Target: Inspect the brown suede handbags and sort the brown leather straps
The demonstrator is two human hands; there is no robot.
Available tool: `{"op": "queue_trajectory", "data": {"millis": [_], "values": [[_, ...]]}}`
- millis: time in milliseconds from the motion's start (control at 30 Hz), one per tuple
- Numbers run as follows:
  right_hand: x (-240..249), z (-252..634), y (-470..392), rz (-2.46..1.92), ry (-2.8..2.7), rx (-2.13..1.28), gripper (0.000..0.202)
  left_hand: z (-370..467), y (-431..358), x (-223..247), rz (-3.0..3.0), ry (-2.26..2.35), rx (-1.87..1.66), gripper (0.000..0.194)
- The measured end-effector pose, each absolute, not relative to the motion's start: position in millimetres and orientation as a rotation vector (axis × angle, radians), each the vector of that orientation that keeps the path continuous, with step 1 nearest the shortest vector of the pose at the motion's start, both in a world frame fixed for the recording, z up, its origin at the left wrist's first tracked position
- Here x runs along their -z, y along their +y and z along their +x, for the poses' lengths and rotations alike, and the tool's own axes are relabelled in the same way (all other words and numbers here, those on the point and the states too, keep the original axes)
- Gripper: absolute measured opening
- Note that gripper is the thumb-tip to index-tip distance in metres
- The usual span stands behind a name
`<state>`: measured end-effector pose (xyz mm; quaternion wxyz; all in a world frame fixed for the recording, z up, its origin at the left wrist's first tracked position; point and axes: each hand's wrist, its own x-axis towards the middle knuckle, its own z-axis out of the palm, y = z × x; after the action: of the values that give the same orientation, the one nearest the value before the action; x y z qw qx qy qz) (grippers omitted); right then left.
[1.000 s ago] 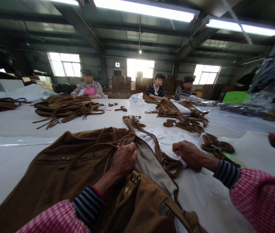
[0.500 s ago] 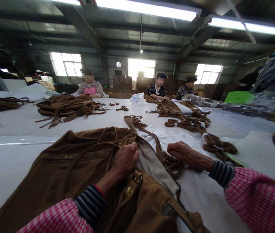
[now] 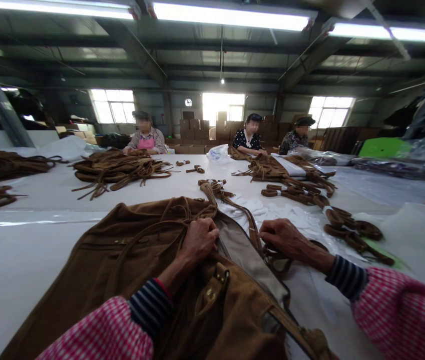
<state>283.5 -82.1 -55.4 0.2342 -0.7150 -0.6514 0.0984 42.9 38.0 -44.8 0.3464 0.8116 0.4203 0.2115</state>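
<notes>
A large brown bag [image 3: 122, 265] with a grey lining [image 3: 250, 250] lies across the near table. My left hand [image 3: 200, 239] is closed on the bag's upper edge, beside the lining. To its right, my right hand [image 3: 282, 240] has its fingers pressed together just beside a brown strap [image 3: 248, 220]; what they hold, if anything, is hidden. A looped strap bundle [image 3: 278, 260] lies partly under that hand. Brass fittings [image 3: 211, 292] show on the bag's front.
Piles of brown bags [image 3: 122, 170] and strap bundles [image 3: 338, 217] lie on the white table [image 3: 58, 200]. Three people sit at the far side. Clear plastic [image 3: 321, 157] and a green object [image 3: 385, 148] are at the right.
The whole view has shifted slightly, moving the scene rightward. Both hands stay in nearly the same places relative to the bag, the right one slightly further over the looped straps.
</notes>
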Motion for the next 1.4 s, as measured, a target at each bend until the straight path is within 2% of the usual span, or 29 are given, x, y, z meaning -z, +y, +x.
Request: {"op": "queue_trajectory", "data": {"millis": [100, 300, 533, 1400], "values": [[36.4, 277.2, -88.0, -1.975, -1.803, -0.185, 0.028, 43.7, 41.4, 45.3, 2.1, 1.089, -0.498, 0.013], [-1.8, 233.9, -72.4, -2.051, -2.057, -0.115, 0.025, 43.7, 45.1, 43.5, 2.143, 1.114, -0.472, 0.014], [17.2, 199.1, -35.9, -2.11, -2.318, -0.021, 0.02, 42.8, 46.3, 44.2, 2.18, 1.125, -0.467, 0.016], [18.5, 189.5, -33.9, -2.192, -2.211, -0.126, 0.018, 45.5, 39.1, 43.6, 2.245, 1.212, -0.51, 0.015]]}}
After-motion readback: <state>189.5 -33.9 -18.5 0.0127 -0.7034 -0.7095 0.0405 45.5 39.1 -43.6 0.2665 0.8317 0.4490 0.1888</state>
